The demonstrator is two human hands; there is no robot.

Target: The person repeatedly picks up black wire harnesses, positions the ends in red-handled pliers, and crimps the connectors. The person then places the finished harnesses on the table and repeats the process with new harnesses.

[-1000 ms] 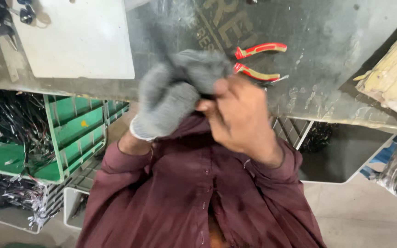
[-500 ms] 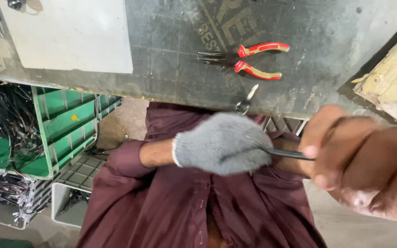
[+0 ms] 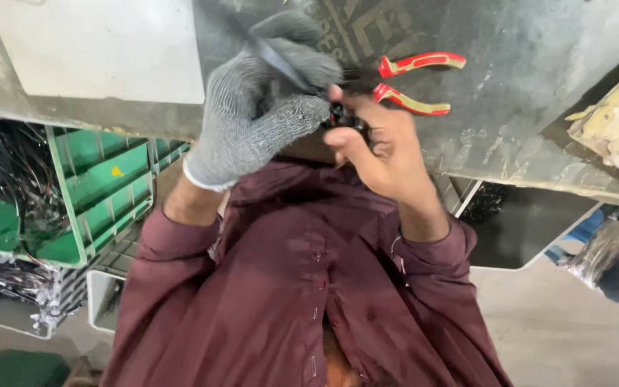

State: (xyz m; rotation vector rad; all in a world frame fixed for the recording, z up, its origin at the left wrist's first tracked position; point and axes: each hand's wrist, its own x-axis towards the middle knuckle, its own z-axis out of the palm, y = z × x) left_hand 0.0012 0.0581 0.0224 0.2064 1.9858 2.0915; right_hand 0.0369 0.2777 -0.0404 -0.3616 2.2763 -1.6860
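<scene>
My left hand (image 3: 252, 115) wears a grey knitted glove and is closed around a thin dark wire (image 3: 279, 61) that runs across its fingers. My bare right hand (image 3: 381, 147) pinches a small black part (image 3: 342, 115) at the end of that wire. The two hands touch each other above the edge of the grey worktable (image 3: 539, 64). Pliers with red and yellow handles (image 3: 413, 82) lie on the table just beyond my right hand's fingertips. Their jaws are hidden behind the hands. My maroon shirt (image 3: 302, 287) fills the lower middle of the view.
A white sheet (image 3: 102, 46) lies on the table at the left. Under the table's left side stand a green plastic crate (image 3: 102, 186) and bundles of black cable (image 3: 1, 172). A yellowish stack (image 3: 617, 122) sits at the right edge. White trays (image 3: 102, 294) rest on the floor.
Both hands rose from in front of my chest to the table edge by the pliers. My right hand, which was stretched out to the right pulling the wire, has come back against the left.
</scene>
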